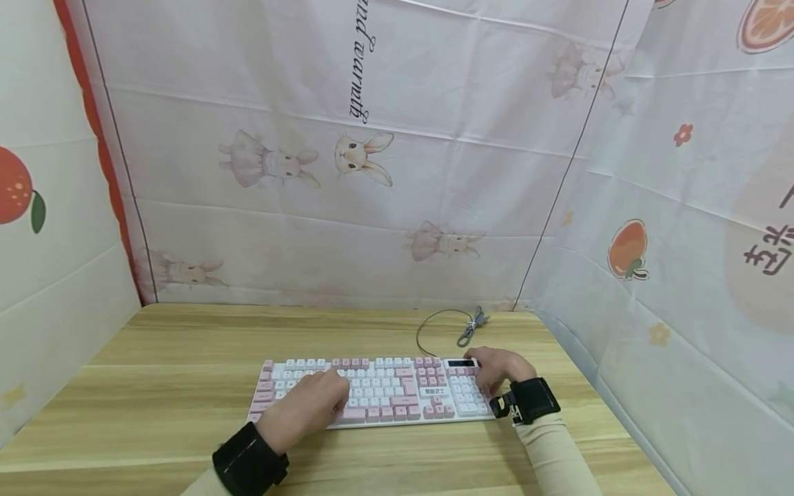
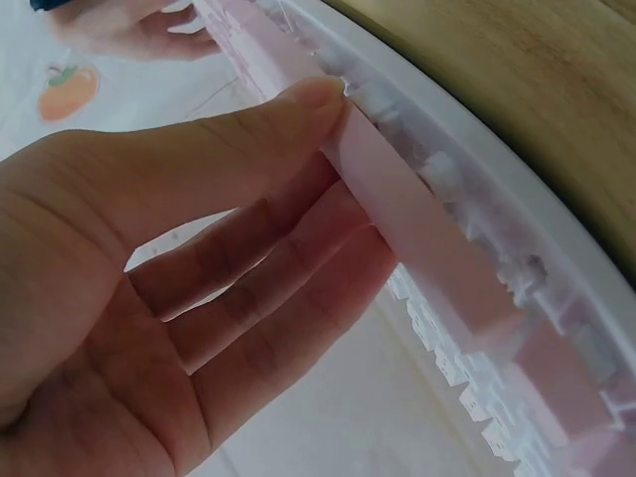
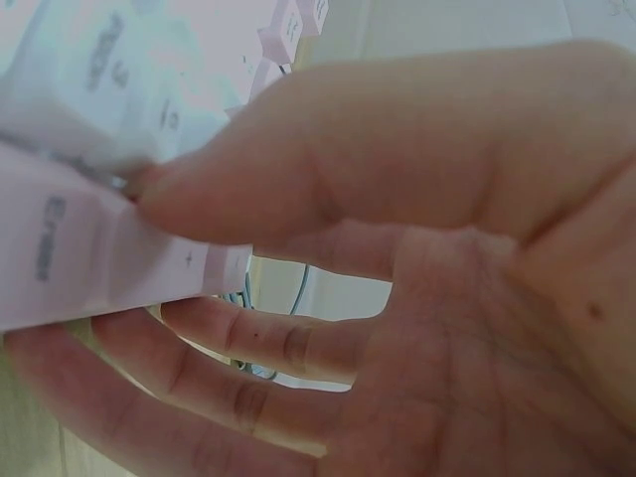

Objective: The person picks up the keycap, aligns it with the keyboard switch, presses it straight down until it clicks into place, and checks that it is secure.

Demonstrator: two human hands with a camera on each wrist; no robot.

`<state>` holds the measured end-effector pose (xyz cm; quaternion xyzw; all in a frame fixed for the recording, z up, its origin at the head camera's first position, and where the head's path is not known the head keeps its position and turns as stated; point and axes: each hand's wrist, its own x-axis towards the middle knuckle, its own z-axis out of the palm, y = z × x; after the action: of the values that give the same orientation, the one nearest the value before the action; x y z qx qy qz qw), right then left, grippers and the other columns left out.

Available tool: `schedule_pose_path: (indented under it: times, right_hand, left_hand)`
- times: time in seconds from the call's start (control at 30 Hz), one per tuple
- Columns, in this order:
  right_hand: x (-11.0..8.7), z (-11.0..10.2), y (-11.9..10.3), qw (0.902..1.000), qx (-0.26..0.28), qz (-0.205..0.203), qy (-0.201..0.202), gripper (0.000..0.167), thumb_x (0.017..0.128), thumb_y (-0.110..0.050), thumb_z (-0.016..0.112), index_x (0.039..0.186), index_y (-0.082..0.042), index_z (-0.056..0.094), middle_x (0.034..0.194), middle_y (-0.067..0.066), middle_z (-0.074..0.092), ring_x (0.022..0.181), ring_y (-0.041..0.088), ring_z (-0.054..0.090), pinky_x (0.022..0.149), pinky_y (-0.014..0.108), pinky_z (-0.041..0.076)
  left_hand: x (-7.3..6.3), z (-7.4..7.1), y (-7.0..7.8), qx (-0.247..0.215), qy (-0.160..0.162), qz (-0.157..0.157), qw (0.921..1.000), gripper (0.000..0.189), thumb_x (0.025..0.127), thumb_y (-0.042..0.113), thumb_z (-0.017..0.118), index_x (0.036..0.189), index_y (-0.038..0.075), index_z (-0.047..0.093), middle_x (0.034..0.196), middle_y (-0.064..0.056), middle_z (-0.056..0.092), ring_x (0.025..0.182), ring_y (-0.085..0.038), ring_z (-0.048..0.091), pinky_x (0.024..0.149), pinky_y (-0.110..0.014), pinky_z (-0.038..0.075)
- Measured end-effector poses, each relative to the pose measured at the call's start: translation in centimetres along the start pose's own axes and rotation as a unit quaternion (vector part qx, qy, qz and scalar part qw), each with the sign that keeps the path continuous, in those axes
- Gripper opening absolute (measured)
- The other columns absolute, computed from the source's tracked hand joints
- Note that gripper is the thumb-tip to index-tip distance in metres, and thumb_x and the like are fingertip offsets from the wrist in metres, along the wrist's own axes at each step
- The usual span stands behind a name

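Note:
A pink-and-white keyboard (image 1: 378, 401) lies across the wooden table. My left hand (image 1: 307, 405) reaches over its lower left part. In the left wrist view, the thumb and fingers of that hand (image 2: 189, 238) pinch a long pink space bar (image 2: 422, 234) from its two sides. At the keyboard's right end is my right hand (image 1: 501, 366). Seen from the right wrist, its thumb lies on the pink number-pad keys (image 3: 94, 238), and the other fingers of the hand (image 3: 388, 298) curl against the outer side edge. Fingertips of the left hand are partly hidden behind the space bar.
A grey cable (image 1: 428, 322) runs from the keyboard's back edge to a tied bundle (image 1: 468, 332). Behind the wooden table (image 1: 186, 358) hangs a rabbit-print cloth (image 1: 384, 207). Similar printed cloths stand at the left (image 1: 49, 275) and right (image 1: 695, 275) sides.

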<state>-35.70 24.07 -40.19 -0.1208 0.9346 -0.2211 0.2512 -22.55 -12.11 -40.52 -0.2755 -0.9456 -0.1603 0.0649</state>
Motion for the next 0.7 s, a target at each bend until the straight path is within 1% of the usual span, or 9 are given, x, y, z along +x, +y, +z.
schedule_pose_path:
  times: [0.13, 0.23, 0.27, 0.37, 0.5, 0.6, 0.7]
  right_hand:
    - [-0.09, -0.01, 0.07, 1.0000, -0.001, 0.002, 0.000, 0.073, 0.076, 0.010, 0.067, 0.145, -0.004, 0.049, 0.125, 0.016, 0.060, 0.091, 0.023, 0.064, 0.069, 0.040, 0.062]
    - [-0.17, -0.03, 0.10, 1.0000, -0.002, 0.001, 0.002, 0.072, 0.076, 0.010, 0.067, 0.144, -0.004, 0.049, 0.125, 0.016, 0.060, 0.090, 0.022, 0.064, 0.068, 0.040, 0.062]
    - [-0.17, -0.02, 0.12, 1.0000, -0.003, 0.000, 0.003, 0.072, 0.076, 0.010, 0.066, 0.144, -0.004, 0.050, 0.124, 0.015, 0.060, 0.090, 0.022, 0.064, 0.068, 0.040, 0.062]
    - [-0.19, -0.01, 0.13, 1.0000, -0.003, -0.002, 0.004, 0.071, 0.076, 0.010, 0.065, 0.144, -0.004, 0.050, 0.122, 0.014, 0.060, 0.088, 0.022, 0.064, 0.067, 0.040, 0.062]
    - [-0.20, -0.02, 0.08, 1.0000, 0.000, -0.003, 0.002, 0.071, 0.076, 0.011, 0.064, 0.143, -0.005, 0.050, 0.120, 0.014, 0.060, 0.086, 0.022, 0.064, 0.067, 0.040, 0.061]
    - [-0.15, -0.03, 0.05, 1.0000, 0.001, -0.001, 0.003, 0.071, 0.076, 0.011, 0.065, 0.144, -0.006, 0.050, 0.122, 0.014, 0.060, 0.088, 0.022, 0.064, 0.068, 0.040, 0.062]
    - [-0.09, -0.03, 0.09, 1.0000, 0.001, -0.001, 0.001, 0.073, 0.075, 0.010, 0.065, 0.145, -0.006, 0.049, 0.124, 0.014, 0.060, 0.089, 0.022, 0.064, 0.068, 0.040, 0.061]
  left_hand:
    - [0.10, 0.07, -0.03, -0.012, 0.004, 0.003, 0.9999, 0.025, 0.077, -0.011, 0.076, 0.070, 0.012, 0.070, 0.069, 0.004, 0.065, 0.058, -0.003, 0.044, 0.053, -0.020, 0.039]
    - [0.17, 0.12, 0.00, -0.014, 0.012, 0.015, 0.9997, 0.027, 0.076, -0.013, 0.075, 0.068, 0.012, 0.069, 0.066, 0.005, 0.063, 0.056, -0.002, 0.042, 0.052, -0.019, 0.038]
    - [0.20, 0.14, 0.03, -0.014, 0.016, 0.019, 0.9996, 0.027, 0.075, -0.013, 0.074, 0.067, 0.012, 0.068, 0.065, 0.005, 0.062, 0.056, -0.002, 0.042, 0.052, -0.018, 0.037]
    - [0.25, 0.20, 0.18, -0.010, 0.019, 0.018, 0.9996, 0.030, 0.074, -0.015, 0.068, 0.062, 0.012, 0.064, 0.059, 0.007, 0.054, 0.052, -0.002, 0.038, 0.049, -0.018, 0.033]
    - [0.35, 0.41, 0.26, -0.007, 0.019, 0.008, 0.9998, 0.032, 0.074, -0.015, 0.063, 0.058, 0.012, 0.059, 0.054, 0.009, 0.045, 0.049, -0.002, 0.034, 0.046, -0.018, 0.028]
    - [0.39, 0.63, 0.14, -0.004, 0.020, 0.006, 0.9998, 0.033, 0.074, -0.015, 0.065, 0.058, 0.013, 0.060, 0.054, 0.009, 0.046, 0.049, -0.002, 0.034, 0.046, -0.018, 0.028]
    - [0.39, 0.90, -0.04, 0.004, 0.023, 0.014, 0.9996, 0.033, 0.074, -0.015, 0.065, 0.058, 0.013, 0.059, 0.054, 0.009, 0.047, 0.049, -0.002, 0.034, 0.046, -0.018, 0.029]
